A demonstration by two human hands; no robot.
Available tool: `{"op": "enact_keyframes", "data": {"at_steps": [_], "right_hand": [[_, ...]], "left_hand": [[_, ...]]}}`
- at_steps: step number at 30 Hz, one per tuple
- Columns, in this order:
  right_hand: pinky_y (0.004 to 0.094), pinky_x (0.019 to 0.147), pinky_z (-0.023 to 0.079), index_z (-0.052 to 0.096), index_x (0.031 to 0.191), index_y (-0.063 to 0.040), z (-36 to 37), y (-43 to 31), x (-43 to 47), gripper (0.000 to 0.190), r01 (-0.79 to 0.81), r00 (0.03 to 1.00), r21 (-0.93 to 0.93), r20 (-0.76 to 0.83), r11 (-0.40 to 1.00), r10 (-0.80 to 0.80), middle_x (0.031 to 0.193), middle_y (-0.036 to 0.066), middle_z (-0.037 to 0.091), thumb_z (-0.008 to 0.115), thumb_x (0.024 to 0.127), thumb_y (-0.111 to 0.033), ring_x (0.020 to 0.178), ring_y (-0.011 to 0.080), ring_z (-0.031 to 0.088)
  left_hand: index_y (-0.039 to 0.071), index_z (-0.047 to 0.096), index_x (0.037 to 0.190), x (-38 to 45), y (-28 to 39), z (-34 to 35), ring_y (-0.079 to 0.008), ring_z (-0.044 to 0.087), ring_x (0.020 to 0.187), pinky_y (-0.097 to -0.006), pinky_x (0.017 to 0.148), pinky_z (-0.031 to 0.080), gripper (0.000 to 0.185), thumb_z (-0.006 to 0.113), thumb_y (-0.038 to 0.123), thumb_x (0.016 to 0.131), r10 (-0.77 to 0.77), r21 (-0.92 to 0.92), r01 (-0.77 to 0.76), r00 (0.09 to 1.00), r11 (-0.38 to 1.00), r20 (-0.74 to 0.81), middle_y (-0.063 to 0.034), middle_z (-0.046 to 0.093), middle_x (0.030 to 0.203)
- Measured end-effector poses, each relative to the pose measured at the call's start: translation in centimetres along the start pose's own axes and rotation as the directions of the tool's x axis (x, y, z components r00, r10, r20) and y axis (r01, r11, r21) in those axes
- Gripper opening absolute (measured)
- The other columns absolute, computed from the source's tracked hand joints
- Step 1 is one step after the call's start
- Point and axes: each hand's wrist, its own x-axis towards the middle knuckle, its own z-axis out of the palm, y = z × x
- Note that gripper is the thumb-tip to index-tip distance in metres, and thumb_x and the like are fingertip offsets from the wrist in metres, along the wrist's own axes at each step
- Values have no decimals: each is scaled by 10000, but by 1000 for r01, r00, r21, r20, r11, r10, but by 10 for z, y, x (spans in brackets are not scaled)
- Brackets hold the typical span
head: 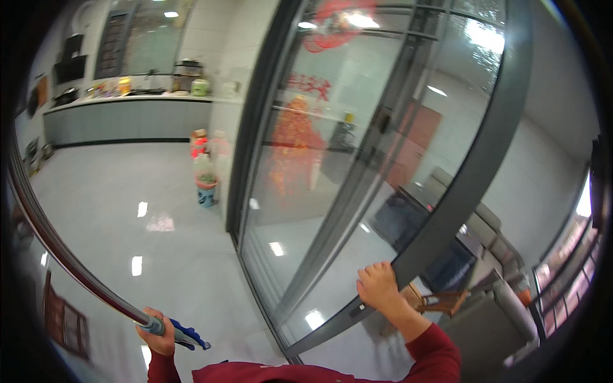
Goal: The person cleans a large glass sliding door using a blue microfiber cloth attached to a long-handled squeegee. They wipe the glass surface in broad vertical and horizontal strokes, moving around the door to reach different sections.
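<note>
My left hand [159,333] is closed around the end of a long pole [91,280], which runs up and away along the left side of the view. A blue piece [188,333] sticks out just past that hand; whether it belongs to the pole or is separate I cannot tell. My right hand [380,288] has its fingers wrapped over the edge of a dark grey door frame [431,230], part of a sliding glass door. Red decorations [309,85] show on the glass [330,143]. Both my sleeves are dark red.
A kitchen counter [129,121] stands at the far wall. A blue bucket [206,195] sits by the wall end. Grey sofas [483,316] and a dark table [426,191] lie beyond the door at right. A floor track [258,292] crosses the shiny floor.
</note>
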Motion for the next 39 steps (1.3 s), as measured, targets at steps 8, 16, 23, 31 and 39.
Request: {"op": "enact_keyframes", "data": {"at_steps": [8, 16, 23, 31, 39], "right_hand": [[361, 764, 403, 557, 630, -91, -25, 8, -10, 92, 88, 993, -175, 90, 981, -74, 681, 57, 529, 615, 643, -161, 745, 238, 526], [379, 773, 403, 549, 598, -77, -26, -4, -3, 106, -42, 999, -66, -18, 997, 41, 685, 70, 520, 634, 621, -135, 756, 253, 519], [375, 777, 404, 548, 575, -78, -35, -5, -8, 132, -21, 999, -61, -39, 998, 19, 681, 70, 518, 646, 616, -156, 749, 252, 519], [360, 759, 411, 549, 568, -77, -51, -9, -46, 126, -53, 998, -76, -47, 996, 49, 672, 67, 516, 640, 616, -151, 747, 250, 519], [360, 737, 411, 535, 573, -88, -83, -19, -101, 117, -104, 994, -111, -49, 988, 99, 671, 49, 501, 639, 595, -135, 717, 236, 504]], "left_hand": [[44, 477, 735, 50, -31, 64, -137, 508, 646, -267, 618, 431, 133, 589, -1, 678, -77, -286, 136, 975, 949, 207, -48, 510, 702], [30, 531, 713, 45, -2, 67, -113, 493, 590, -262, 570, 413, 80, 611, 35, 702, -228, -305, 299, 941, 904, 249, -18, 517, 649], [33, 535, 695, 30, 8, 56, -116, 495, 582, -263, 567, 411, 77, 611, 35, 703, -256, -295, 298, 951, 908, 175, -18, 521, 634], [56, 499, 718, 16, 5, 58, -129, 506, 649, -264, 612, 415, 123, 610, 12, 688, -187, -338, 236, 967, 911, 172, -22, 517, 685], [50, 505, 756, 9, -2, 53, -138, 511, 647, -272, 616, 422, 117, 599, 26, 692, -162, -277, 225, 959, 934, 233, -34, 514, 698]]}}
